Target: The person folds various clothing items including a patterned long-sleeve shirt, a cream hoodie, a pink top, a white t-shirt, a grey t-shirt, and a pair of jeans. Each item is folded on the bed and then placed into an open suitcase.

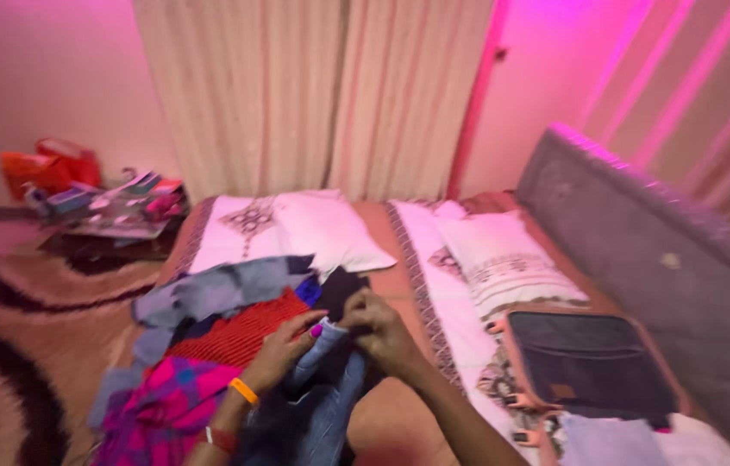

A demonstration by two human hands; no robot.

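Pink-lit bed (399, 237): I've got left hand (283, 349) and right hand (382, 332) both pinching denim garment (322, 388) beside clothes pile (209, 336). Looks mid-fold; next needs a flattened seam.

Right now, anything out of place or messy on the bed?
Yes: a loose clothes heap spills over the bed's left edge. Both hands, left hand and right hand, grip a denim garment. Nothing looks damaged.
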